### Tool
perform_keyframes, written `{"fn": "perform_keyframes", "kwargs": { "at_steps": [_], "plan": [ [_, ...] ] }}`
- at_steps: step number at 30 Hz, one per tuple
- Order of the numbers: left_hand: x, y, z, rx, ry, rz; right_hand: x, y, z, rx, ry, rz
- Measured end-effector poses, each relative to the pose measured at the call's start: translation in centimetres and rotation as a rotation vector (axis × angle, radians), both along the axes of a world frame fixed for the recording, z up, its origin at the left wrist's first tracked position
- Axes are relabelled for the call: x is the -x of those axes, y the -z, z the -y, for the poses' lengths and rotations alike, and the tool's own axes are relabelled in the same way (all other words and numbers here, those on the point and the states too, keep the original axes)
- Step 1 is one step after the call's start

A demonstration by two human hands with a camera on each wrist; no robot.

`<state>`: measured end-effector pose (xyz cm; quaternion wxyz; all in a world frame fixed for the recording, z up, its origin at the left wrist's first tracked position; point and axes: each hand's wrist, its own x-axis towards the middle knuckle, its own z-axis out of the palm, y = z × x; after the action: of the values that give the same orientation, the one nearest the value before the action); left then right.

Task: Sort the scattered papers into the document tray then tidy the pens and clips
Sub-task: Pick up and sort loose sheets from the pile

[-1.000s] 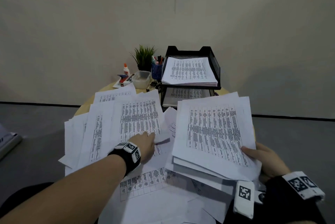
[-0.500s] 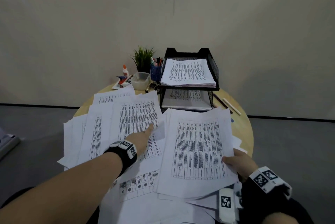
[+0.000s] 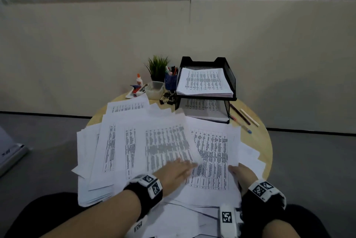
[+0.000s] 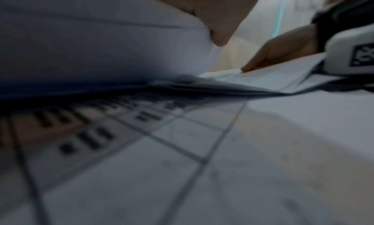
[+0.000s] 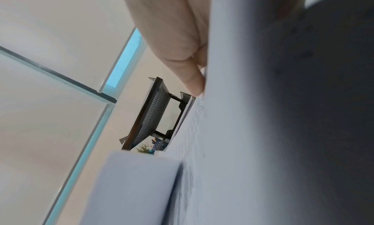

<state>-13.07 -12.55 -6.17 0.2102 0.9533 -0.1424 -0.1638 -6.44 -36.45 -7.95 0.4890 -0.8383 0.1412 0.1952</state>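
- Since a second ago the right hand has lowered its stack onto the bench; the left hand, fingers straight, drags a sheet across.
- Left wrist: blurred paper; sheets could slide off.
- Right wrist: thumb pinches the stack edge; tray beyond.

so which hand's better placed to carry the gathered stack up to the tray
Right. The right hand already grips the stack at its near edge, on the tray's side. The left hand lies flat on a loose sheet.
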Motion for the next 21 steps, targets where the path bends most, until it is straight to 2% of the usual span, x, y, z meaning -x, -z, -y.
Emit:
{"fn": "perform_keyframes", "kwargs": {
  "at_steps": [7, 11, 14, 16, 18, 21],
  "plan": [
    [2.8, -2.2, 2.0, -0.022, 0.227, -0.031, 0.5, 1.6, -0.4, -0.281, 0.176, -0.038],
    [3.6, -2.1, 2.4, -0.058, 0.352, -0.013, 0.1, 4.1, -0.4, -0.338, 0.123, -0.033],
    [3.8, -2.1, 2.3, -0.041, 0.345, -0.005, 0.7, 4.4, -0.5, -0.32, 0.046, -0.012],
    [3.8, -2.1, 1.7, 0.058, 0.19, -0.02, 1.2, 3.5, -0.6, -0.332, 0.047, 0.031],
    [3.5, -2.1, 0.4, 0.169, -0.081, 0.004, 1.9, 1.5, -0.7, -0.333, 0.065, 0.074],
    [2.0, -0.6, -4.1, 0.097, -0.522, 0.135, 2.3, -0.7, 0.1, -0.32, 0.11, 0.139]
  ]
}}
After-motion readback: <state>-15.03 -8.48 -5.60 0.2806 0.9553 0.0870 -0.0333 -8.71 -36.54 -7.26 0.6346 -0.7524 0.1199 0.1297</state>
